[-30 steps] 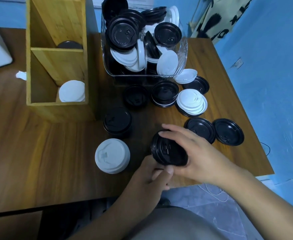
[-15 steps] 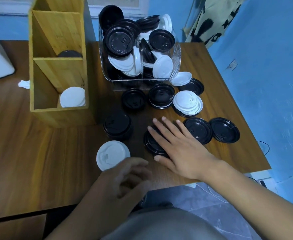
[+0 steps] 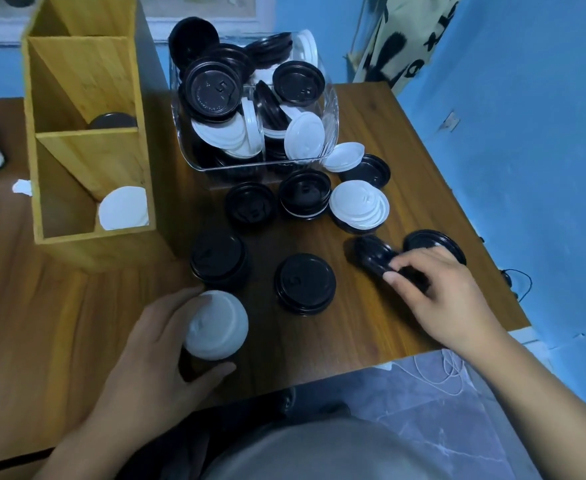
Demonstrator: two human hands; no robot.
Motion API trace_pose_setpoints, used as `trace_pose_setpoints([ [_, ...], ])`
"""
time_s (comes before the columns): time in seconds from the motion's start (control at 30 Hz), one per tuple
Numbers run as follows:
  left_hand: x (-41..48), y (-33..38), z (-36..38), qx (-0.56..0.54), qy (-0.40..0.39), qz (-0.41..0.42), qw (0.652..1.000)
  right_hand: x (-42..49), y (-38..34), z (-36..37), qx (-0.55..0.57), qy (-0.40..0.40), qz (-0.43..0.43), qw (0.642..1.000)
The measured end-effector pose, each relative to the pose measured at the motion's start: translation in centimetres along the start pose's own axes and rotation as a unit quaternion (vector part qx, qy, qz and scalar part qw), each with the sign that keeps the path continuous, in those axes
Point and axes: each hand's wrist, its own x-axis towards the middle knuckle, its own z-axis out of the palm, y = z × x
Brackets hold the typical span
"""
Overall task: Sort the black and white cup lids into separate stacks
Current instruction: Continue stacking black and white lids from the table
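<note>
Two grips now: your left hand holds the white lid stack, your right hand pinches a tilted black lid; level it.

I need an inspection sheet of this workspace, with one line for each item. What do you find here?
Surface: wooden table, partly covered with loose lids.
Job's things: white stack, left black stack and middle black stack near the front; clear bin heaped with mixed lids; wooden holder with far black lid behind, near white lid in front.
Clutter: paper scrap left of the holder.
Hands: left hand grips the white stack; right hand pinches a tilted black lid.
Cables: white cable on the floor; black cable beyond the table's right edge.
Surroundings: blue wall, patterned cloth.
</note>
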Motion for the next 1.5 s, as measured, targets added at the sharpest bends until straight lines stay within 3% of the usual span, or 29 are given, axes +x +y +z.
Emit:
trace_pose_setpoints([
  [0.1, 0.8, 0.9, 0.2, 0.027, 0.041, 0.048, 0.998, 0.3, -0.8, -1.8, 0.188, 0.009, 0.077, 0.979],
  [0.17, 0.9, 1.3, 0.4, 0.015, 0.056, 0.051, 0.997, 0.5, -0.8, -2.3, 0.300, -0.033, 0.141, 0.943],
  [0.23, 1.0, 1.0, 0.6, 0.011, 0.060, 0.050, 0.997, 0.9, -0.6, -1.7, 0.325, -0.103, 0.205, 0.917],
  [0.33, 1.1, 1.0, 0.6, 0.015, 0.058, 0.054, 0.997, 1.7, 0.0, 0.1, 0.233, -0.127, 0.214, 0.940],
  [0.43, 1.1, 1.2, 0.6, 0.007, 0.063, 0.052, 0.997, 1.6, 0.0, 1.0, 0.004, -0.052, 0.100, 0.994],
  [0.5, 1.1, 1.2, 0.6, 0.005, 0.066, 0.050, 0.997, 0.5, -0.5, 1.1, -0.077, -0.019, 0.028, 0.996],
  [0.67, 1.2, 0.9, 0.8, 0.012, 0.065, 0.063, 0.996, -1.4, -0.5, 1.9, -0.148, -0.128, -0.003, 0.981],
  [0.8, 1.2, 0.8, 0.9, 0.016, 0.063, 0.056, 0.996, -0.7, -1.1, 1.0, -0.126, -0.147, -0.020, 0.981],
  [0.93, 1.1, 0.7, 1.0, 0.024, 0.065, 0.057, 0.996, -1.7, -1.6, -1.0, -0.040, -0.101, 0.069, 0.992],
  [1.1, 1.1, 0.9, 1.1, 0.022, 0.074, 0.057, 0.995, -3.2, -0.9, -2.0, -0.089, -0.045, 0.226, 0.969],
  [1.2, 1.1, 1.1, 1.2, 0.025, 0.073, 0.049, 0.996, -3.7, -0.5, -1.8, -0.164, -0.037, 0.245, 0.955],
  [1.3, 1.2, 1.4, 1.2, 0.033, 0.077, 0.049, 0.995, -4.5, 0.0, -1.6, -0.189, -0.077, 0.250, 0.946],
  [1.4, 1.2, 1.6, 1.2, 0.039, 0.075, 0.054, 0.995, -5.1, 1.5, -3.0, -0.185, -0.121, 0.220, 0.950],
  [1.5, 1.1, 1.7, 1.3, 0.050, 0.076, 0.048, 0.995, -5.2, 3.9, -5.1, -0.180, -0.166, 0.013, 0.970],
])
